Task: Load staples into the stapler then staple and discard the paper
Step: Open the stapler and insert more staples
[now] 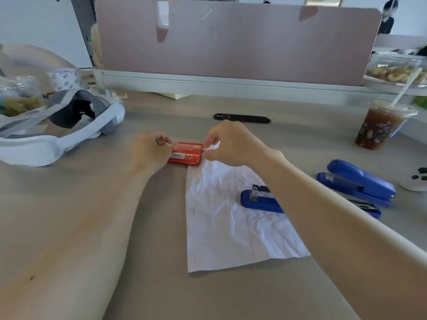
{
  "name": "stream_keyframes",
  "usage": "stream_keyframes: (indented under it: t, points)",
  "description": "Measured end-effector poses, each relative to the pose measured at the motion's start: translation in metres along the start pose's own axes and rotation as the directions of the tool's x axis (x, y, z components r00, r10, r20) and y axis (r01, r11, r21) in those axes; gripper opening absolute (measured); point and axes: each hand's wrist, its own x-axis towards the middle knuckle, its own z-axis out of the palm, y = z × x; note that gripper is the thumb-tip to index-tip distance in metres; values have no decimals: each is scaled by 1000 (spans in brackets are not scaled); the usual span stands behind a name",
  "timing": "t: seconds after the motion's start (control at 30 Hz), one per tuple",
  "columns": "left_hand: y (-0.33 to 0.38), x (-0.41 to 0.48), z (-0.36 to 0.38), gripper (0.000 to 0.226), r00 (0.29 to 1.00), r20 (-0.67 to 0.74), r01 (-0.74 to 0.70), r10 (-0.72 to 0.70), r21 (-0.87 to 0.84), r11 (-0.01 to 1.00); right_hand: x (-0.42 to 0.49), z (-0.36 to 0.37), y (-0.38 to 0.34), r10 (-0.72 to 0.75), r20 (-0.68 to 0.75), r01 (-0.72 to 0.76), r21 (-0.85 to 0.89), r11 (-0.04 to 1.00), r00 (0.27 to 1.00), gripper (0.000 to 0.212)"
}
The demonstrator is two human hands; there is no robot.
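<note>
A small red staple box (pixel 186 154) lies on the desk at the middle. My left hand (pixel 150 151) grips its left end, and my right hand (pixel 227 144) pinches its right end with thumb and forefinger. A crumpled white sheet of paper (pixel 221 227) lies just below and right of the box. On the paper rests a blue stapler (pixel 258 200), swung wide open with its metal staple channel exposed; my right forearm hides its middle, and its top half (pixel 358 181) reaches out to the right.
A white headset (pixel 57 130) lies at the left. An iced drink cup (pixel 381 125) with a straw stands at the right, a white controller (pixel 416 179) beside the stapler. A black flat tool (pixel 242 118) lies behind the box. A pink divider (pixel 231 38) closes the back.
</note>
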Motion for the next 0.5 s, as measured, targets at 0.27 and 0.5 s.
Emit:
stream_keyframes:
  t: [0.27,0.5]
  points:
    - [-14,9,-15,37,986,162,34,-49,91,995,32,60,-14,20,-54,-23,-62,998,998,30]
    - [-15,7,-15,35,982,189,-37,15,115,993,36,65,-1,57,-45,-62,-114,992,997,28]
